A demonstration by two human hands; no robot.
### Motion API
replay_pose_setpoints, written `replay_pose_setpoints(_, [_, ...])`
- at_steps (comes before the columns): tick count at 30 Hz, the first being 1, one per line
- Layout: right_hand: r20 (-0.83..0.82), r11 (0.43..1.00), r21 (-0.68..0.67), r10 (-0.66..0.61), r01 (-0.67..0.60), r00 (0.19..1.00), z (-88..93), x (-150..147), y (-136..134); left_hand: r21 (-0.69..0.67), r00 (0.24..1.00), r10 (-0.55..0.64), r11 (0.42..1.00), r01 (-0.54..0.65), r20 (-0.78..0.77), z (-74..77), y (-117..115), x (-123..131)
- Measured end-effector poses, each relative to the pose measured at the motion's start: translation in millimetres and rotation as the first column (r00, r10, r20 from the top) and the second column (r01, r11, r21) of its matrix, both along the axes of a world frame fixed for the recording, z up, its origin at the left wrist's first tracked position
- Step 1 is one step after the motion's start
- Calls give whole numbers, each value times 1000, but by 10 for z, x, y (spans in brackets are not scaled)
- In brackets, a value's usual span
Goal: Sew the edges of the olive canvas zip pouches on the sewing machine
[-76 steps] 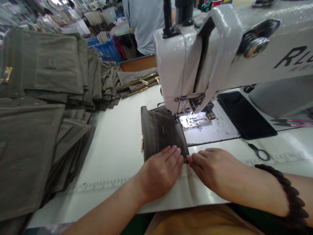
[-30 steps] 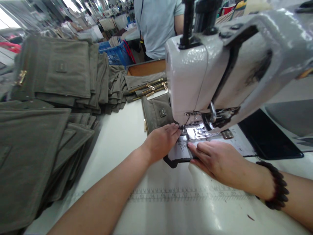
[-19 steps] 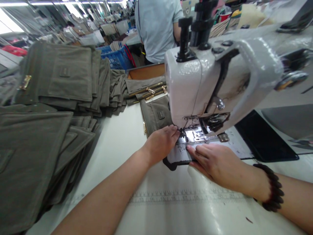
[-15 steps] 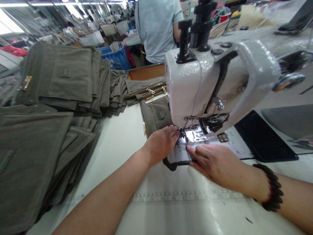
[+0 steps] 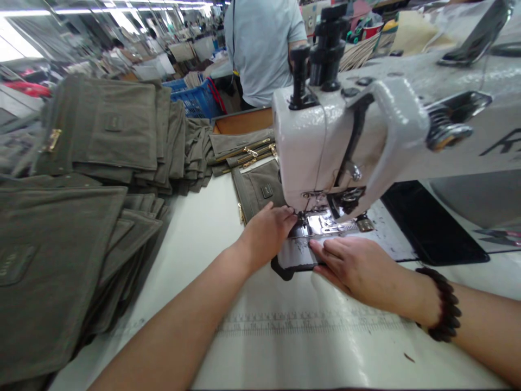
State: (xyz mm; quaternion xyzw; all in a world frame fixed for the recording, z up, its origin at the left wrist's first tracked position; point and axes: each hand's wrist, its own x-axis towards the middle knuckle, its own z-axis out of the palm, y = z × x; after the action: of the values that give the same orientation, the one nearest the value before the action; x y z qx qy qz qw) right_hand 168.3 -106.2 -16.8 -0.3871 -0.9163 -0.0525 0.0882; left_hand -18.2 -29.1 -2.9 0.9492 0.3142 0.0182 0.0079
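My left hand (image 5: 268, 233) rests at the near edge of a grey-green fabric pocket panel (image 5: 254, 187), fingers closed on it close to the needle. The panel has a small label patch and a gold zip pull at its left side. Its right part is hidden behind the head of the white sewing machine (image 5: 301, 146). My right hand (image 5: 358, 266) lies with fingers stretched on the metal bed plate (image 5: 297, 252), just right of the needle area. A dark beaded bracelet (image 5: 443, 307) is round my right wrist.
Stacks of grey-green panels (image 5: 118, 119) stand at the left, with another pile (image 5: 57, 260) nearer me. Zipped pieces (image 5: 244, 149) lie behind the panel. A ruler scale (image 5: 301, 323) marks the table. Beyond are a blue crate (image 5: 195, 100) and a person in a light shirt (image 5: 264, 49).
The view has shifted slightly, showing more of the machine's arm at the right. Both hands stay in nearly the same places by the needle, and the panel has barely moved.
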Motion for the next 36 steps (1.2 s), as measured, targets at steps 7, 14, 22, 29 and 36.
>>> replay_pose_setpoints(7, [-47,997,72,26,-23,999,25,28,-21,-184,961,276,943,-277,-32,286,-266,-155])
replay_pose_setpoints(14, [56,942,-56,335,-332,941,172,139,-55,-221,992,122,968,-117,12,300,-996,-59])
replay_pose_setpoints(22, [20,953,-95,290,-286,957,298,87,-151,20,976,-12,1000,8,216,62,-1069,-98])
replay_pose_setpoints(29, [-27,917,258,321,-303,947,310,89,-225,196,970,-9,980,-40,242,56,-1055,-78])
replay_pose_setpoints(36, [-116,915,303,312,-265,943,389,97,-298,201,970,-182,968,148,160,276,-962,-121])
